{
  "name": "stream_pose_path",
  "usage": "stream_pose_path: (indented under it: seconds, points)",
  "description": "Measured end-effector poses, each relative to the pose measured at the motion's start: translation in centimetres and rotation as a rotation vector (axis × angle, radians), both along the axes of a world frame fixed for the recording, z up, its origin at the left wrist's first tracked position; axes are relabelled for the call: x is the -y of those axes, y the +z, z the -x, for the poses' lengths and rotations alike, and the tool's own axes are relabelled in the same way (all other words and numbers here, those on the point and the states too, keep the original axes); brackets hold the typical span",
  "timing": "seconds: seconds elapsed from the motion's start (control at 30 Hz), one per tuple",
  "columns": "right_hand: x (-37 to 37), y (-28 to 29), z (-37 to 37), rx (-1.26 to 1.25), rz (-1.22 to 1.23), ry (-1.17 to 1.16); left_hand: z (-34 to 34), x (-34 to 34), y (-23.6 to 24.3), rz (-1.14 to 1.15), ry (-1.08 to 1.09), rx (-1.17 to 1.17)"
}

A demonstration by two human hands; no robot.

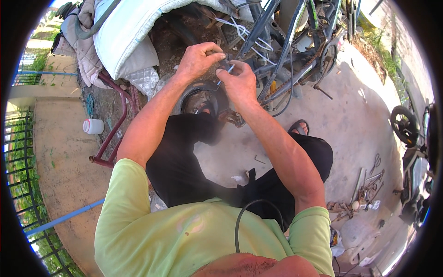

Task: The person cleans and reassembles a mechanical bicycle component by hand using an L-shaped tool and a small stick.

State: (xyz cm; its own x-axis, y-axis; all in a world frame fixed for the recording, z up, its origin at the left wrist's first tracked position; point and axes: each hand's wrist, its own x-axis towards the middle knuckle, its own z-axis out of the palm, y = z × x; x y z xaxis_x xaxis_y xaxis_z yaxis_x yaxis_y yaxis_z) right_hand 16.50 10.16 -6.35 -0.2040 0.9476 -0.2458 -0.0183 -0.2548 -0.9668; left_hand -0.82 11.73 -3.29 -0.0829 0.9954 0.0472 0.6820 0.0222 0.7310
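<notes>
Both my hands are raised in front of me, close together beside the dark bicycle frame (291, 39). My left hand (197, 60) has its thumb and forefinger closed toward a small dark part; what they grip is too small to tell. Between the thumb and fingers of my right hand (240, 85) is a thin shiny metal rod (231, 68), slanting down to the left. Below the hands, near my left foot, lies a dark round tyre-like ring (185, 97).
A maroon metal frame (123, 111) and a white plastic jar (93, 126) are at the left. White padded sheeting (127, 37) covers a pile ahead. An L-shaped hex key (259, 159) lies between my feet and body. Scissors (377, 160) and several hand tools (360, 184) lie at the right.
</notes>
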Motion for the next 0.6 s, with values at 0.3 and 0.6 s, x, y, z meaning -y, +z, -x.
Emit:
stream_pose_path:
  seconds: [0.3, 0.6]
  points:
    - [-0.1, -0.3, -0.1, -0.012, -0.009, -0.012, -0.2, -0.2, -0.3, 0.092, 0.009, 0.115]
    - [-0.1, 0.1, -0.2, -0.058, 0.057, -0.010, -0.6, 0.2, 0.8, 0.117, 0.040, 0.024]
